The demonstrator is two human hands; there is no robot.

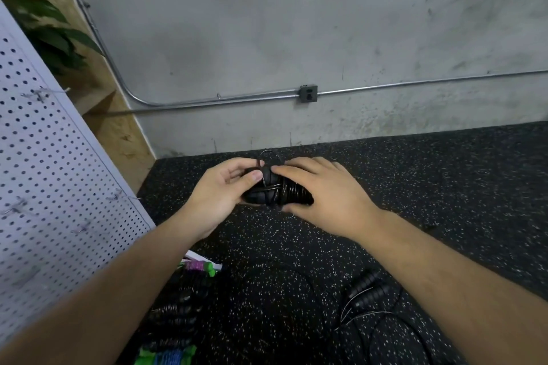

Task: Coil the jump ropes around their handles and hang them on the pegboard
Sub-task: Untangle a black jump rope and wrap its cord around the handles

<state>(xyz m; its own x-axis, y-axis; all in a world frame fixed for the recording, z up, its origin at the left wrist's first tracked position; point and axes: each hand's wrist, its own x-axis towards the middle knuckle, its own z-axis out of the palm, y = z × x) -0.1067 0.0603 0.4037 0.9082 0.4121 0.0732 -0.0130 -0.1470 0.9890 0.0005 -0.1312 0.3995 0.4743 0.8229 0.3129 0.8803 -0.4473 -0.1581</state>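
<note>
On my feed: left hand pinches the coiled black rope at its end, right hand curls over it, pegboard at nine o'clock.

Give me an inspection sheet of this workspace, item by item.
Surface: black speckled rubber floor.
Job's things: black jump rope wound round its handles, a small loop sticking up; white pegboard at left, nothing hung on the visible part; loose black rope and purple-and-green rope lie on the floor.
Clutter: nothing seen.
Grippers: left hand and right hand both grip the wound rope.
Cables: metal conduit runs to an outlet box.
Surroundings: concrete wall, plywood, plant.
</note>
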